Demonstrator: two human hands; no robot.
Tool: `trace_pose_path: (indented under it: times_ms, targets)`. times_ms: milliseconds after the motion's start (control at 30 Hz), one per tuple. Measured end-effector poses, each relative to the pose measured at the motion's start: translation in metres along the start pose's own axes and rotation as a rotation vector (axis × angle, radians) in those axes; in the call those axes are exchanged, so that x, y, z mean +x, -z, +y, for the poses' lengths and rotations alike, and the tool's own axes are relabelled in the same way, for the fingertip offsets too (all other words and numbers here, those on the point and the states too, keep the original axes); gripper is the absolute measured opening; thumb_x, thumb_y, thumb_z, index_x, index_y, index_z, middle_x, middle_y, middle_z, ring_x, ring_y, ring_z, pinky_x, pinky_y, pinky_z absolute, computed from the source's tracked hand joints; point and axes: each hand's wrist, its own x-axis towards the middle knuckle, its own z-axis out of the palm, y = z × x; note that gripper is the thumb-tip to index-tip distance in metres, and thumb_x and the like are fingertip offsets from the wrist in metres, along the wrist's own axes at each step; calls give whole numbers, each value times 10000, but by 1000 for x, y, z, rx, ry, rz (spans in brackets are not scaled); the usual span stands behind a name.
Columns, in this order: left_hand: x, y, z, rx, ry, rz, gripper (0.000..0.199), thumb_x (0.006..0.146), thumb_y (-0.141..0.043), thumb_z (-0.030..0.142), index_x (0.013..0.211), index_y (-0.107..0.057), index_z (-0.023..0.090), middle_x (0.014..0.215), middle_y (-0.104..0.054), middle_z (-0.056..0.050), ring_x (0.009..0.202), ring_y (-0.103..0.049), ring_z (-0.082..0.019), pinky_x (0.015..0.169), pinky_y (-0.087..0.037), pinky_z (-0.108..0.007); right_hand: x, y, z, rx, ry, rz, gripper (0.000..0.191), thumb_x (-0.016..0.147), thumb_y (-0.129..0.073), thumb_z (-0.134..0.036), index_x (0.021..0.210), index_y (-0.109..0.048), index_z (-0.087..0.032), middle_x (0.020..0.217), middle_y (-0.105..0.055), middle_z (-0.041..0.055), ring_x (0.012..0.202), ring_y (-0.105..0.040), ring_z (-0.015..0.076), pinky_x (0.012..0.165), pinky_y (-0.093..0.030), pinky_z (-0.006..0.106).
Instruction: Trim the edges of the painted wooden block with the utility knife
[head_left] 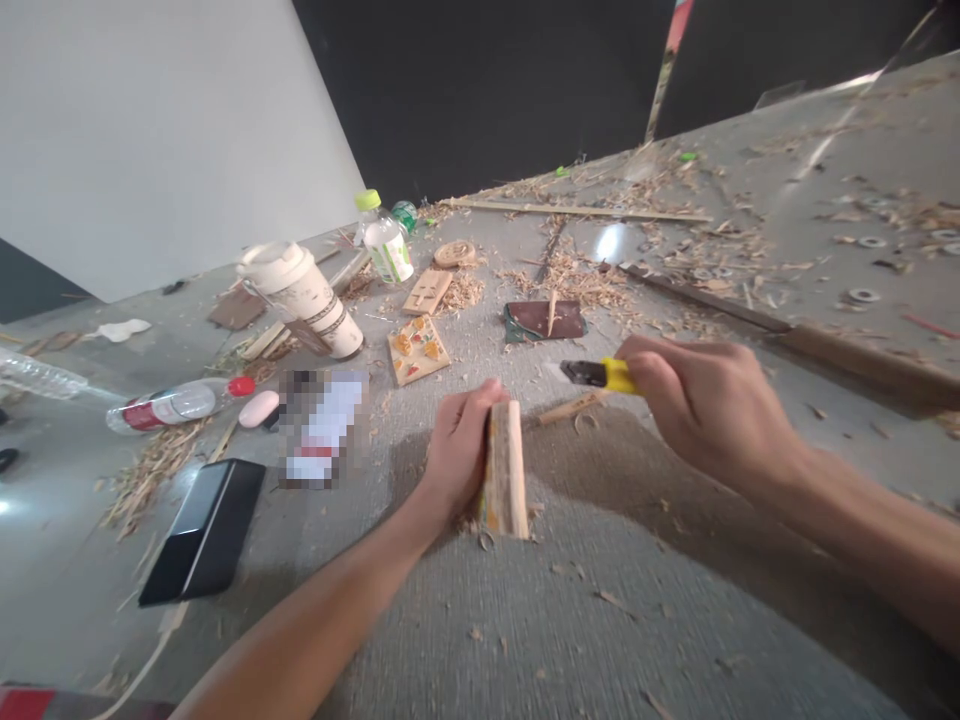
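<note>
My left hand [459, 440] is closed on a small wooden block [511, 470], which stands on its edge on the grey work surface, its pale cut side facing right. Some yellow colour shows along the block's left side. In my right hand [705, 400] is a yellow and black utility knife [606, 375], held apart from the block, up and to its right. The knife's blade points left and is blurred. Under the knife lies a thin wooden stick [571, 407]. Beyond the hands are a painted wooden tile [418, 349] and a dark folded cloth or leather piece [545, 320].
A cream travel cup [307, 295], a green-capped bottle [386, 240] and a red-capped bottle [176, 405] are at the left. Nearer lies a black phone-like device [204, 532] with a cable. Wood shavings [585, 275] litter the surface, and a long wooden strip [870, 365] lies right.
</note>
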Motion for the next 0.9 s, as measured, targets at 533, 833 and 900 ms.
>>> trace_pose_path:
  times_ms: [533,833,900]
  targets:
    - [-4,-5,-2,-13,-7,57,543,1036,-448,492,575,-368,217,534,-324,33,510,-314,-117,497,-274,-281,-8,-2,-15,71,273,-51,454,1149,-324,-403,759,-481,-231,662,-493,-7,589,-441,154,587,-315,318]
    - [-2,-4,-3,-3,22,149,527,1003,-497,496,569,-396,214,536,-361,23,527,-345,-125,521,-314,-280,-7,-1,-18,128,222,-129,455,1145,-335,-430,766,-492,-233,657,-504,-7,558,-460,140,556,-314,304]
    - [1,-3,-3,2,15,156,524,1012,-472,487,566,-424,215,532,-392,16,520,-363,-128,521,-323,-282,-7,-1,-20,184,261,-172,472,1150,-305,-450,763,-472,-237,660,-498,-7,565,-450,142,561,-313,309]
